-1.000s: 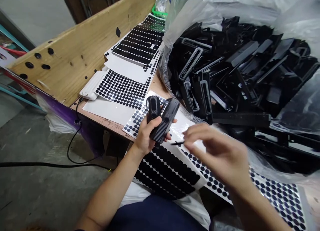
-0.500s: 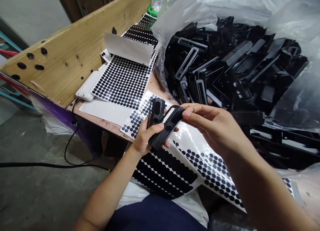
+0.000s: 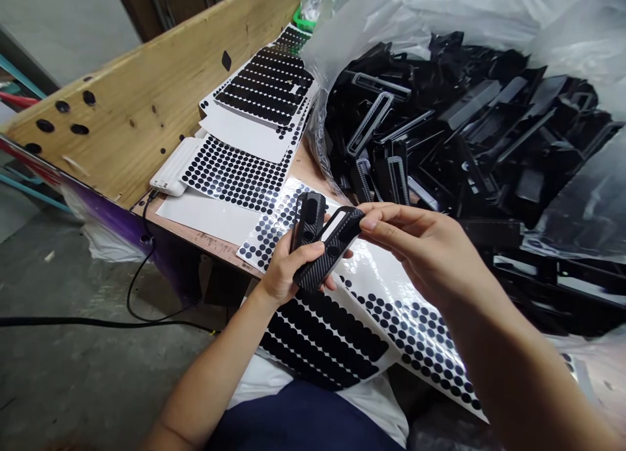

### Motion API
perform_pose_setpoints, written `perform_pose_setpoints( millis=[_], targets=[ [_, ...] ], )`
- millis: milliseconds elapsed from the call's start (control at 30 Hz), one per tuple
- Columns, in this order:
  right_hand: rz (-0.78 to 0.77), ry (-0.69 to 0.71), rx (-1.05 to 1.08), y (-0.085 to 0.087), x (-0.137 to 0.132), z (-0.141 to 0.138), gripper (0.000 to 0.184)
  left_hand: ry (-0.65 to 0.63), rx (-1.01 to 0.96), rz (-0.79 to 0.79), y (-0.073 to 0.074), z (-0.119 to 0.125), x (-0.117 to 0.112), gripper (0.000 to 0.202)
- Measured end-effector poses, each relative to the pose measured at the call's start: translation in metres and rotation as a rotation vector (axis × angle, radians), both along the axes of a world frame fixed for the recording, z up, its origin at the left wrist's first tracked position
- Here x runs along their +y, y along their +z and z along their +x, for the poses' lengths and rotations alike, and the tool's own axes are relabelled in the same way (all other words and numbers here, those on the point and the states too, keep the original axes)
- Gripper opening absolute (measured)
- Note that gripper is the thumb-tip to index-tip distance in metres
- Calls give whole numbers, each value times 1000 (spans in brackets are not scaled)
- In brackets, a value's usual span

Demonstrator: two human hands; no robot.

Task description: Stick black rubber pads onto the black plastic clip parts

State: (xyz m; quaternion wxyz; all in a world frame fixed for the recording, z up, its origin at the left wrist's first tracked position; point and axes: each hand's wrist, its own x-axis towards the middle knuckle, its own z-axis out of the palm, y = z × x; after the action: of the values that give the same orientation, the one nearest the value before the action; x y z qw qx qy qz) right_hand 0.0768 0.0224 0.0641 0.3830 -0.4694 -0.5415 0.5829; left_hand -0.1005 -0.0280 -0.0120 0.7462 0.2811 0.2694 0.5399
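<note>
My left hand [image 3: 288, 265] is closed around two long black plastic pieces with a carbon-fibre-like pattern. One textured piece [image 3: 317, 268] lies across the fingers under my thumb, with a white strip along its upper part. The other piece [image 3: 309, 219] stands beside it, farther left. With thumb and index finger, my right hand [image 3: 405, 232] pinches the upper right end of the piece with the white strip. Whether a small sticker is between those fingertips, I cannot make out. Below both hands lies a sheet of black round stickers [image 3: 323, 337], partly over my lap.
A large clear plastic bag [image 3: 320, 122] full of black plastic parts [image 3: 469, 125] stands at the right. More sticker sheets [image 3: 235, 171] cover the table at the back left, beside a white power-bank-like device [image 3: 176, 167] with a cable. A wooden board [image 3: 147, 73] edges the table.
The lifted, curled sheet at the back has dropped flat, showing its black stickers. My hands keep nearly the same hold on the pieces, and the view has shifted slightly.
</note>
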Motion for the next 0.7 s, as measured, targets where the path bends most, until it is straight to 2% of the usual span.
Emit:
perform_pose_setpoints(
  millis=[300, 533, 700],
  targets=[
    [-12, 14, -16, 2, 1, 1, 28, -4, 7, 7, 1, -1, 1, 59],
    [120, -15, -158, -5, 0, 4, 25, -1, 11, -2, 0, 0, 0, 64],
    [216, -33, -259, 0, -4, 3, 24, 0, 14, 4, 1, 0, 0, 65]
  ],
)
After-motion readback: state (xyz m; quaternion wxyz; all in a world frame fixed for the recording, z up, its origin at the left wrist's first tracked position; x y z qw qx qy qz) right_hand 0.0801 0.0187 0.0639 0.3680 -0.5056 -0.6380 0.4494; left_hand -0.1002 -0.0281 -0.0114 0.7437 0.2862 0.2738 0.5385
